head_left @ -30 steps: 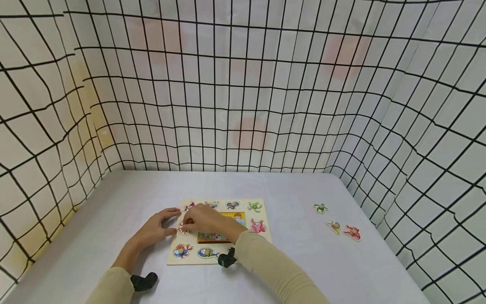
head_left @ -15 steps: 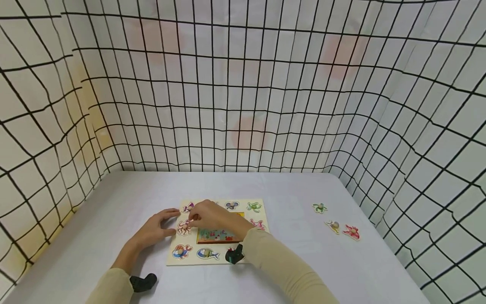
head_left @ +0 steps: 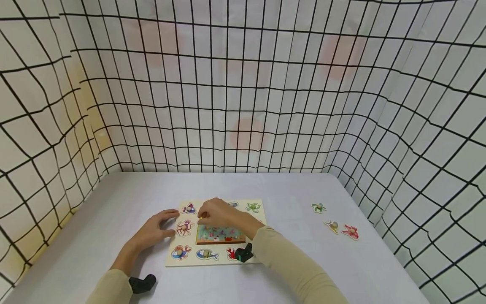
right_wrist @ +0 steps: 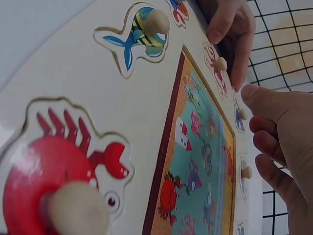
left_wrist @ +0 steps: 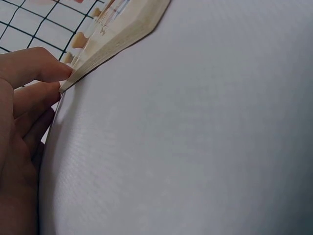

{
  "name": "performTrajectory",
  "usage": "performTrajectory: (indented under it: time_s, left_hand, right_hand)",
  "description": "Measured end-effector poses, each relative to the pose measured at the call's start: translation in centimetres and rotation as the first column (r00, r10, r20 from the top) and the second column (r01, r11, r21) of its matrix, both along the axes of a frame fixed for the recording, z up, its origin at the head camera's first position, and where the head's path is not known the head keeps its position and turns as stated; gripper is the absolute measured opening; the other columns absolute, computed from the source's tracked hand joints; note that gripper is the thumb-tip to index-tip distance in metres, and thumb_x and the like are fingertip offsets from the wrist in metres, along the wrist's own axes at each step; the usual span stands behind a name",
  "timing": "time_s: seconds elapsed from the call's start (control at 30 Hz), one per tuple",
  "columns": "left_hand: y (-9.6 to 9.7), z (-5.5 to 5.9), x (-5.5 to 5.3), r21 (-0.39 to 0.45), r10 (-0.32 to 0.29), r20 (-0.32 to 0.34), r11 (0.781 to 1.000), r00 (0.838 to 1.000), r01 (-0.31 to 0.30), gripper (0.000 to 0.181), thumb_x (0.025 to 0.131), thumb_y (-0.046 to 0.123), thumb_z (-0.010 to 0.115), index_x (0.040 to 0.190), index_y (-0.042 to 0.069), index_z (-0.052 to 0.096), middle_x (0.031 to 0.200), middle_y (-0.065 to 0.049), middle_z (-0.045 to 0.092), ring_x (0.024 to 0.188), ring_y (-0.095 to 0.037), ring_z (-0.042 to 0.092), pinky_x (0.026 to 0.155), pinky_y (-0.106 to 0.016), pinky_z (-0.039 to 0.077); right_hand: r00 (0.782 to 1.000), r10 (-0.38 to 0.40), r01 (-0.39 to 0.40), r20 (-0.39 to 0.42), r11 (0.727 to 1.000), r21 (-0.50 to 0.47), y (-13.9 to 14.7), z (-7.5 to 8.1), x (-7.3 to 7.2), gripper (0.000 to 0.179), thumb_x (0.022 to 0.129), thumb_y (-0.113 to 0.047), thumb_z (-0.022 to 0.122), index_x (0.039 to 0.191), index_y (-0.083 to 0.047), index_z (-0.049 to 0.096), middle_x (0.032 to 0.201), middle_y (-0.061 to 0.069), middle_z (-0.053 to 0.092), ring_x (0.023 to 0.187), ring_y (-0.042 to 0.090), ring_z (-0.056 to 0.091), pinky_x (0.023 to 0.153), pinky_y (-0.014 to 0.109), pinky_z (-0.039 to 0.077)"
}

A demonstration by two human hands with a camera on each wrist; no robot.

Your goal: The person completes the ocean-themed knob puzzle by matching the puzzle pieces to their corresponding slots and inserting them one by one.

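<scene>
A pale wooden knob puzzle board (head_left: 191, 242) with sea-animal pieces lies on the white table. At its left edge is my left hand (head_left: 153, 230), thumb and fingers spread, fingertips touching the edge. In the left wrist view, those fingers (left_wrist: 54, 73) meet the board's side. My right hand (head_left: 216, 212) hovers over the middle picture, fingers loosely bent around nothing. The octopus piece (head_left: 184, 228) sits in its slot with its knob up; the right wrist view shows its knob (right_wrist: 220, 63) too. A crab piece (right_wrist: 39, 166) and a striped fish piece (right_wrist: 142, 34) are also seated.
To the right of the board lie three loose pieces: a green one (head_left: 319, 207), a yellowish one (head_left: 332, 226) and a pinkish-red one (head_left: 350, 232). Black grid netting (head_left: 243, 147) over white cloth rises behind and beside the table.
My right hand has drawn back from the octopus piece, moving right over the picture and uncovering the octopus and the crab. The left hand has stayed at the board's edge.
</scene>
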State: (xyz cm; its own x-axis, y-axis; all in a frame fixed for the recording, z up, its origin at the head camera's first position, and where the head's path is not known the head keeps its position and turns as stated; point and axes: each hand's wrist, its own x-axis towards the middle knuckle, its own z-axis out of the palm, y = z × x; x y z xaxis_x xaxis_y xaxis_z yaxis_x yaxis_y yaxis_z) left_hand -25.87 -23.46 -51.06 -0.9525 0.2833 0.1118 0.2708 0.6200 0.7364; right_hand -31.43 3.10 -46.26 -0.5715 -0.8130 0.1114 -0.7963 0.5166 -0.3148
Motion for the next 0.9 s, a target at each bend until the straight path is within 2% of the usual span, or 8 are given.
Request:
performTrajectory:
  time_s: [0.13,0.37,0.7,0.9]
  left_hand:
    - [0.1,0.0,0.0,-0.010,0.008,0.003,1.000,1.000,-0.008,0.062,0.083,0.012,0.076,0.141,-0.003,0.059,0.153,-0.024,0.047,0.145,-0.052,0.031,0.117,-0.070,0.021]
    - [0.1,-0.2,-0.1,-0.003,0.014,0.005,1.000,1.000,-0.014,0.062,0.084,0.011,0.076,0.141,-0.004,0.059,0.153,-0.024,0.046,0.146,-0.051,0.031,0.118,-0.068,0.021]
    - [0.2,0.1,0.1,-0.012,0.011,0.018,1.000,1.000,-0.011,0.063,0.083,0.012,0.077,0.141,-0.004,0.059,0.153,-0.024,0.046,0.146,-0.051,0.031,0.117,-0.068,0.021]
    - [0.2,0.3,0.3,-0.013,0.009,0.017,1.000,1.000,-0.009,0.063,0.083,0.012,0.077,0.141,-0.003,0.059,0.153,-0.023,0.047,0.146,-0.051,0.031,0.117,-0.068,0.021]
  right_hand:
    - [1.000,0.000,-0.001,-0.013,1.000,-0.003,0.7,0.0,0.0,0.020,0.098,-0.026,0.074,0.111,-0.011,0.080,0.099,-0.008,0.073,0.084,-0.003,0.062,0.077,0.010,0.049]
    - [0.998,-0.050,0.050,0.023,0.999,0.005,1.7,0.5,0.1,0.023,0.098,-0.026,0.074,0.113,-0.009,0.079,0.099,-0.008,0.072,0.086,-0.004,0.061,0.079,0.011,0.050]
    - [0.998,-0.069,0.068,0.008,0.997,0.024,2.9,0.7,0.3,0.018,0.099,-0.027,0.073,0.107,-0.013,0.080,0.094,-0.010,0.070,0.082,-0.001,0.060,0.076,0.014,0.050]
    - [0.995,-0.093,0.095,-0.021,0.993,0.066,3.7,0.6,0.1,0.019,0.098,-0.028,0.074,0.110,-0.014,0.080,0.091,-0.012,0.068,0.080,0.000,0.057,0.075,0.017,0.049]
